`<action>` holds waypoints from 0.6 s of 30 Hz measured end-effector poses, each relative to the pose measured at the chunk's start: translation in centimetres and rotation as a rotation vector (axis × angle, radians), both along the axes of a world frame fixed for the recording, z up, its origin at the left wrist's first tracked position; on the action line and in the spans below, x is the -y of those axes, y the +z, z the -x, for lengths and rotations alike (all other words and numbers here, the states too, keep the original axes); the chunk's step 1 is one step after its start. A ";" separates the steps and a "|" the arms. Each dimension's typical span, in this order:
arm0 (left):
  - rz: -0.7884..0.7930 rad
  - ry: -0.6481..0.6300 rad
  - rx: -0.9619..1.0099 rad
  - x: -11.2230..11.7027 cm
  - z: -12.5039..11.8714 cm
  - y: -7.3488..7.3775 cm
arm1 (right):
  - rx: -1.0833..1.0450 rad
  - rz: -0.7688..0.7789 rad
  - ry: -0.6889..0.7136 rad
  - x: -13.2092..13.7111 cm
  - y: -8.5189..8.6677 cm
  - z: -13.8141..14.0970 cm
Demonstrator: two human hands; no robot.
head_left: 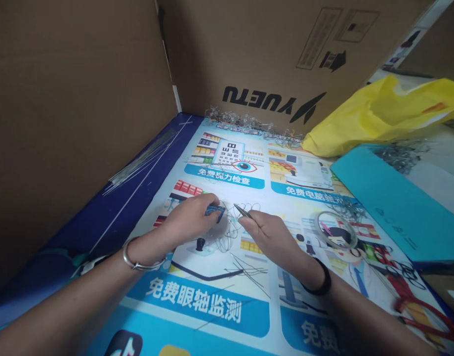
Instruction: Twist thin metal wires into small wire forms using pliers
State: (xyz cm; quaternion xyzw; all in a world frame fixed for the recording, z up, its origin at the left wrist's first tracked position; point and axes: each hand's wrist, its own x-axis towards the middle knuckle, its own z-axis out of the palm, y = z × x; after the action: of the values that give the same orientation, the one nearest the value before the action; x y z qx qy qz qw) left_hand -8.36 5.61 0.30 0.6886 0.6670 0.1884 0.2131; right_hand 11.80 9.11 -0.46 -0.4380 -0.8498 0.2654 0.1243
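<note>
My left hand [191, 220] is closed round a small blue tool [215, 211], held just above a printed poster [219, 301] that covers the table. My right hand [273, 237] pinches metal tweezers [243, 211], whose tips point left toward the blue tool. Between and below the two hands lie thin wire loops [230, 235] and loose straight wires [249, 272]. A silver bangle is on my left wrist, a black band on my right.
Cardboard walls [82, 99] close in the left and back. A bundle of straight wires [141, 160] lies at the left edge. A row of twisted wire pieces [249, 121] lines the back. A yellow bag [382, 113], a teal sheet [397, 207], a tape roll [336, 228] and red-handled scissors [427, 311] are at the right.
</note>
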 end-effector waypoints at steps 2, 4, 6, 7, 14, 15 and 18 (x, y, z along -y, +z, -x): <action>-0.022 -0.015 -0.018 0.1 0.0 -0.1 | 0.007 -0.009 0.003 0.0 0.0 0.0; -0.043 -0.020 -0.037 0.1 0.0 0.0 | 0.012 -0.012 0.002 0.1 0.0 -0.1; -0.058 -0.014 -0.064 0.2 0.1 0.1 | 0.018 -0.021 0.001 0.1 0.0 -0.1; -0.065 -0.013 -0.077 0.2 0.1 0.2 | 0.022 -0.028 0.000 0.1 0.0 -0.1; -0.223 -0.136 -0.041 0.1 0.3 0.0 | 0.129 -0.128 0.000 0.2 0.2 -0.3; -0.247 -0.176 -0.026 0.0 0.3 -0.1 | 0.159 -0.159 -0.001 0.2 0.2 -0.4; -0.287 -0.246 -0.009 -0.2 0.3 -0.5 | 0.239 -0.245 -0.001 0.2 0.3 -0.5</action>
State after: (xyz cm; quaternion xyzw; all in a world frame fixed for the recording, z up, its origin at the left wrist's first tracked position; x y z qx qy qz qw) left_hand -8.64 5.78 -0.20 0.7892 0.5449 0.2511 0.1309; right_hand 12.32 8.90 -0.11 -0.4484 -0.8844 0.1057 0.0750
